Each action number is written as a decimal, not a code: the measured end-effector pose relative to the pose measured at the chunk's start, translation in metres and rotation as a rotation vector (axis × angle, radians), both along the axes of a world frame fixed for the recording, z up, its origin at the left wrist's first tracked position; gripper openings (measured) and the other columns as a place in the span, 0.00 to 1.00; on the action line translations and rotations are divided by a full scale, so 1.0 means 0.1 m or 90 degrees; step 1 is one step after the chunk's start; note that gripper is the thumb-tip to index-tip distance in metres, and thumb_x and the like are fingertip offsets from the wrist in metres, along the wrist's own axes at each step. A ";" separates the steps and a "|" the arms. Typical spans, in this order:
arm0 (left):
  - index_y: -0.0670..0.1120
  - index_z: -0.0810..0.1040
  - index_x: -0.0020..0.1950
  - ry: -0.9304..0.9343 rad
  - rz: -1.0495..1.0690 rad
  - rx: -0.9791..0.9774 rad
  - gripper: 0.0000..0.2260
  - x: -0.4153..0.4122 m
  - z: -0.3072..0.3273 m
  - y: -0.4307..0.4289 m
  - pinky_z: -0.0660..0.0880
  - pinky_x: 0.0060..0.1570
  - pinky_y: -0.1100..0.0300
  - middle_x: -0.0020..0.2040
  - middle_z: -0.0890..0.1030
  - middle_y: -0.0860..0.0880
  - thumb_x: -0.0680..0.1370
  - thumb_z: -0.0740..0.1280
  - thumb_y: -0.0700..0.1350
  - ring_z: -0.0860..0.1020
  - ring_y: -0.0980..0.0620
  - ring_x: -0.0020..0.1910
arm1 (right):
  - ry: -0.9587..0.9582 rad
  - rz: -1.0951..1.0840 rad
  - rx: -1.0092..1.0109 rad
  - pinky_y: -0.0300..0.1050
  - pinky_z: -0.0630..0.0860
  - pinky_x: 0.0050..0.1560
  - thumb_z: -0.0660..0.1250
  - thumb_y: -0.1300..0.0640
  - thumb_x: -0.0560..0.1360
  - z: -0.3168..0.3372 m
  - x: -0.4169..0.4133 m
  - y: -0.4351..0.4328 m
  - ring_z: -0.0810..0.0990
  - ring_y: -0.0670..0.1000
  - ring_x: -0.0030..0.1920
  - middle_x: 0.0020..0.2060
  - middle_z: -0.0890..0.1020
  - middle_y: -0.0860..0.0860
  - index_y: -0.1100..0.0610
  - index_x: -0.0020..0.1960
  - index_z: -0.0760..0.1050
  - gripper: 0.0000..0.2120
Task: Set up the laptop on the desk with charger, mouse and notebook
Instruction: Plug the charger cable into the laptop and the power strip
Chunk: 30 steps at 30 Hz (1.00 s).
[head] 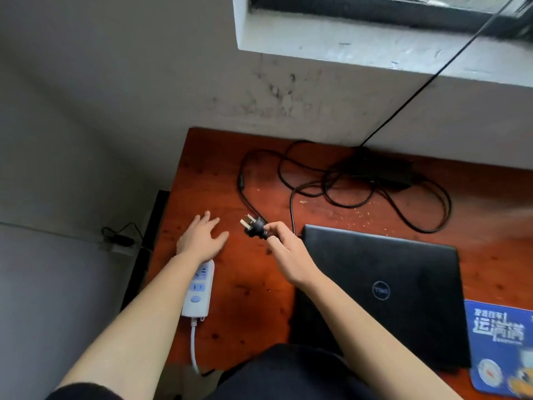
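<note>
A closed black laptop point(383, 287) lies on the reddish wooden desk point(248, 298). Behind it sits the black charger brick point(377, 168) with its cable point(302, 180) looped over the desk. My right hand point(288, 252) pinches the charger's black three-pin plug point(253, 226) just above the desk, prongs pointing left. My left hand point(202, 238) rests flat with spread fingers on the far end of a white power strip point(199, 290), which lies along the desk's left edge. Neither a mouse nor a notebook can be seen.
A blue printed mouse pad point(501, 347) lies at the desk's right front. A thin black cable point(432, 79) runs from the window sill point(375, 50) down to the desk. Left of the desk, a plug and cord point(121, 239) sit at a wall socket.
</note>
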<state>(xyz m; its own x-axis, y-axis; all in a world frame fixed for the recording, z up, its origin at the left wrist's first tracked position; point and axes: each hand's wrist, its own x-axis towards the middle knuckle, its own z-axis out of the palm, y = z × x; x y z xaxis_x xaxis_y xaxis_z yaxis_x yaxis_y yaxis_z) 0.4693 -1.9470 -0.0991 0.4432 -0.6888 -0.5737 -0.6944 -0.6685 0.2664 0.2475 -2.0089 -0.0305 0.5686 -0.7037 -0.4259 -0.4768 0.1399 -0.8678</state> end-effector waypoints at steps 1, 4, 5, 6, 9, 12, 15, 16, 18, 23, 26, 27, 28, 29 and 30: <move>0.53 0.64 0.77 0.016 0.036 -0.031 0.28 -0.03 0.03 0.07 0.60 0.73 0.45 0.80 0.58 0.52 0.79 0.60 0.62 0.55 0.49 0.79 | 0.001 -0.005 0.006 0.45 0.73 0.52 0.59 0.51 0.81 0.01 -0.09 0.06 0.78 0.43 0.46 0.48 0.82 0.45 0.44 0.56 0.76 0.08; 0.49 0.63 0.78 -0.030 0.151 -0.109 0.34 -0.24 0.10 0.45 0.62 0.71 0.41 0.79 0.61 0.45 0.77 0.61 0.66 0.58 0.43 0.77 | 0.026 -0.002 -0.011 0.37 0.72 0.54 0.59 0.40 0.81 0.02 -0.29 0.20 0.78 0.37 0.51 0.51 0.81 0.38 0.38 0.58 0.78 0.11; 0.48 0.61 0.78 -0.073 0.182 -0.118 0.39 -0.33 0.12 0.60 0.62 0.70 0.40 0.78 0.61 0.43 0.74 0.63 0.69 0.59 0.41 0.76 | 0.031 -0.007 -0.021 0.36 0.71 0.53 0.58 0.38 0.81 0.03 -0.33 0.24 0.77 0.37 0.52 0.51 0.81 0.38 0.39 0.58 0.79 0.13; 0.47 0.61 0.78 -0.107 0.212 -0.111 0.43 -0.43 0.12 0.75 0.64 0.69 0.40 0.77 0.63 0.41 0.71 0.66 0.71 0.60 0.39 0.75 | 0.035 -0.013 -0.029 0.36 0.71 0.52 0.58 0.38 0.81 0.03 -0.36 0.27 0.77 0.37 0.52 0.50 0.81 0.38 0.40 0.58 0.79 0.14; 0.45 0.61 0.76 -0.127 0.294 -0.027 0.51 -0.63 0.11 1.10 0.67 0.64 0.42 0.70 0.67 0.38 0.63 0.72 0.72 0.66 0.37 0.68 | 0.046 -0.025 -0.036 0.38 0.72 0.55 0.60 0.39 0.81 0.00 -0.39 0.35 0.77 0.39 0.53 0.52 0.81 0.41 0.44 0.59 0.79 0.15; 0.44 0.70 0.68 -0.091 0.295 0.000 0.36 -0.71 0.04 1.28 0.70 0.61 0.46 0.64 0.71 0.39 0.68 0.75 0.62 0.69 0.38 0.63 | 0.054 -0.020 -0.027 0.40 0.72 0.54 0.60 0.39 0.80 -0.05 -0.38 0.46 0.78 0.41 0.51 0.50 0.81 0.42 0.46 0.59 0.78 0.15; 0.44 0.72 0.60 -0.050 0.293 -0.064 0.26 -0.76 0.05 1.32 0.73 0.54 0.48 0.56 0.74 0.41 0.67 0.76 0.53 0.75 0.38 0.56 | 0.058 0.014 -0.043 0.37 0.71 0.49 0.63 0.39 0.79 -0.10 -0.38 0.59 0.77 0.39 0.48 0.48 0.80 0.41 0.46 0.57 0.77 0.14; 0.44 0.72 0.60 -0.042 0.300 -0.084 0.27 -0.80 0.07 1.32 0.74 0.52 0.48 0.54 0.74 0.42 0.66 0.77 0.51 0.76 0.37 0.54 | 0.064 0.029 -0.046 0.36 0.70 0.48 0.63 0.39 0.79 -0.13 -0.39 0.64 0.77 0.38 0.46 0.45 0.80 0.40 0.46 0.57 0.77 0.13; 0.45 0.71 0.58 -0.056 0.299 -0.125 0.28 -0.88 0.13 1.32 0.73 0.45 0.50 0.51 0.73 0.44 0.64 0.78 0.49 0.77 0.37 0.49 | 0.080 0.060 -0.040 0.36 0.71 0.46 0.64 0.38 0.78 -0.16 -0.40 0.71 0.77 0.38 0.43 0.43 0.80 0.40 0.44 0.57 0.74 0.13; 0.47 0.70 0.56 -0.105 0.191 -0.227 0.27 -1.06 0.27 1.25 0.67 0.34 0.57 0.47 0.75 0.46 0.63 0.78 0.51 0.78 0.39 0.39 | 0.124 0.149 -0.105 0.40 0.70 0.47 0.63 0.37 0.78 -0.14 -0.43 0.73 0.79 0.45 0.48 0.51 0.82 0.44 0.45 0.61 0.71 0.17; 0.48 0.69 0.55 -0.106 0.153 -0.234 0.25 -1.14 0.31 1.19 0.66 0.31 0.57 0.42 0.80 0.45 0.65 0.77 0.50 0.80 0.37 0.36 | 0.119 0.169 -0.151 0.45 0.73 0.46 0.64 0.41 0.79 -0.10 -0.46 0.71 0.80 0.50 0.48 0.49 0.83 0.47 0.48 0.60 0.70 0.15; 0.48 0.69 0.56 -0.105 0.149 -0.231 0.25 -1.16 0.33 1.17 0.67 0.31 0.56 0.40 0.81 0.44 0.66 0.77 0.50 0.80 0.36 0.36 | 0.114 0.174 -0.161 0.47 0.75 0.48 0.64 0.43 0.80 -0.08 -0.48 0.69 0.80 0.51 0.48 0.49 0.83 0.48 0.49 0.60 0.70 0.13; 0.48 0.69 0.56 -0.103 0.144 -0.227 0.24 -1.18 0.34 1.15 0.68 0.30 0.55 0.39 0.82 0.43 0.66 0.76 0.50 0.80 0.36 0.36 | 0.114 0.179 -0.173 0.49 0.76 0.49 0.64 0.45 0.80 -0.06 -0.50 0.68 0.81 0.52 0.48 0.50 0.83 0.48 0.50 0.60 0.69 0.13; 0.48 0.68 0.56 -0.101 0.139 -0.224 0.24 -1.20 0.36 1.13 0.70 0.31 0.54 0.39 0.82 0.43 0.67 0.75 0.51 0.81 0.36 0.36 | 0.117 0.183 -0.190 0.50 0.76 0.50 0.64 0.46 0.80 -0.04 -0.52 0.66 0.81 0.53 0.48 0.50 0.83 0.49 0.50 0.60 0.69 0.12; 0.48 0.68 0.56 -0.101 0.135 -0.223 0.24 -1.21 0.37 1.13 0.71 0.31 0.54 0.39 0.82 0.44 0.67 0.75 0.51 0.81 0.36 0.37 | 0.123 0.188 -0.208 0.52 0.76 0.50 0.64 0.46 0.81 -0.03 -0.54 0.65 0.81 0.54 0.48 0.49 0.83 0.50 0.51 0.60 0.69 0.12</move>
